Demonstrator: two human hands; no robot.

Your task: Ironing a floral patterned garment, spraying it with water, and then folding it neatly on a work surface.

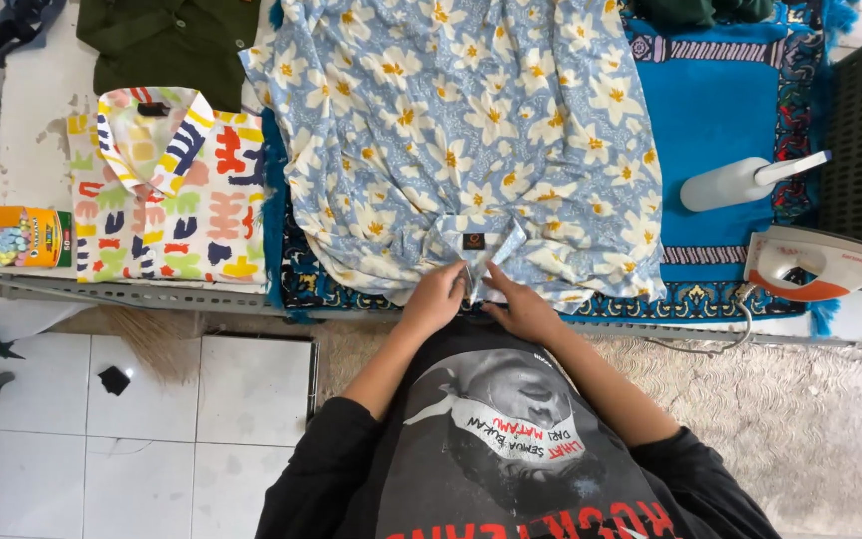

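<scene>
A small yellow-and-orange cardboard box (18, 237) sits at the surface's (37, 110) far nine o'clock edge, its clear window showing pale, rounded pieces packed inside (too small to tell what they are). A white plastic spray bottle (747, 180) lies on its side toward three o'clock, its contents hidden by the opaque wall.

At centre, a light blue short-sleeved shirt printed with white and yellow flowers (471, 140) is spread flat over a bright blue patterned mat (715, 110), its body running toward twelve o'clock and its collar pointing to six o'clock, right at the near edge. Both hands meet on that collar: the left hand (434, 299) pinches the fabric just left of the small dark label, fingers curled onto the cloth, while the right hand (521, 307) presses and grips the collar's other wing from five o'clock. The two hands sit just beside each other, nearly touching.

At nine o'clock from the hands lies a folded white shirt with multicoloured abstract shapes (167, 190), collar up. Beyond it, toward eleven o'clock, rests a dark green garment (172, 45). A white and orange electric iron (815, 265) stands at three o'clock, near the bottle.
</scene>
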